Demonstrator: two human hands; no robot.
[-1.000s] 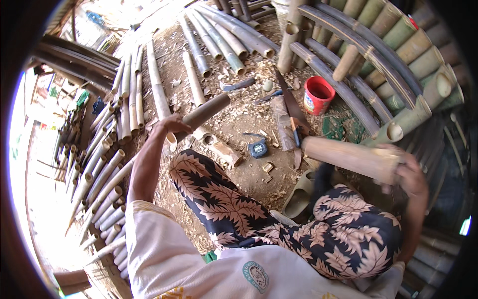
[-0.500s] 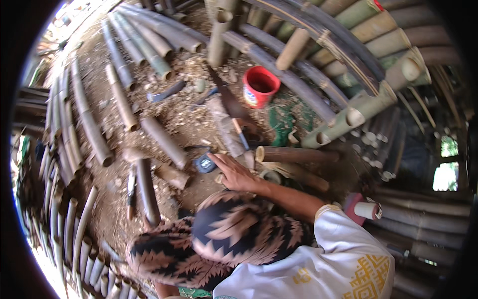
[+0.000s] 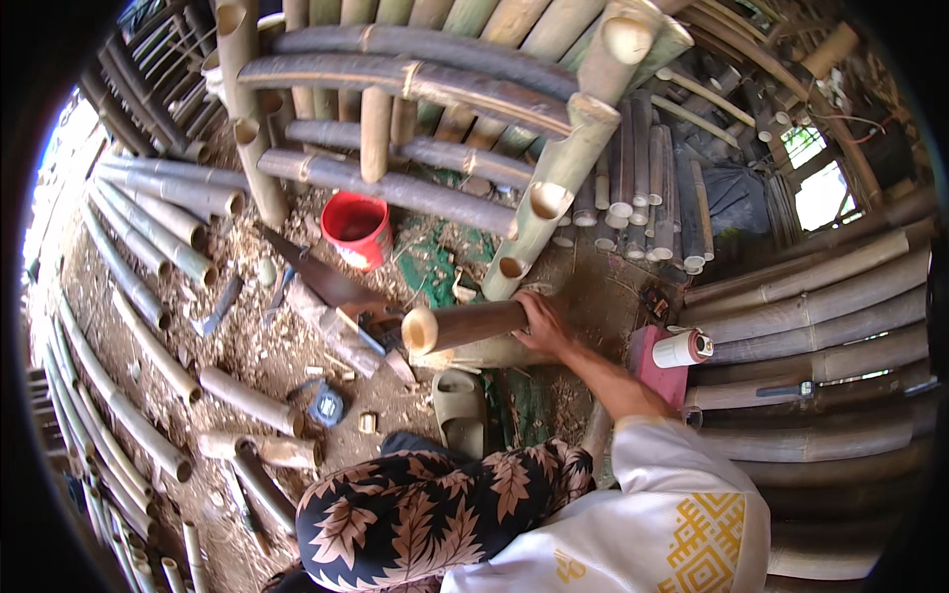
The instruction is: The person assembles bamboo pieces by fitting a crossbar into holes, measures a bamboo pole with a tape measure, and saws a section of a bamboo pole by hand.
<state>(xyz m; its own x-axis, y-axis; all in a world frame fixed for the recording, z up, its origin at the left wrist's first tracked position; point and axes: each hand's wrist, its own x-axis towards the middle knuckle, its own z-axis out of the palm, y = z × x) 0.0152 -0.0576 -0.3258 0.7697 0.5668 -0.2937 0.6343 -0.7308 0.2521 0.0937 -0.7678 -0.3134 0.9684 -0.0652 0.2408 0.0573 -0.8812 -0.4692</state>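
My right hand [image 3: 542, 326] grips the right end of a short, thick brown bamboo section [image 3: 474, 325], its fingers curled over the end. The section's pale, hollow cut end faces left. Beyond it lies a handsaw [image 3: 321, 282] with a broad dark blade, its handle close to the cut end. A blue-grey tape measure [image 3: 326, 405] rests on the ground to the left. My left hand is out of sight; a dark bamboo piece [image 3: 265, 487] leans at the lower left, beside my patterned trousers.
A red bucket [image 3: 358, 233] stands before a bamboo bench frame [image 3: 395, 188]. An olive sandal [image 3: 460, 413] lies near my knee. Long bamboo poles [image 3: 129, 410] spread along the left. At right, a can [image 3: 682, 348] sits by a bamboo platform [image 3: 830, 346]. Wood chips litter the ground.
The view has swung to the right. My right hand has left the spot beside the tape measure, moved right, and taken hold of the bamboo section's end.
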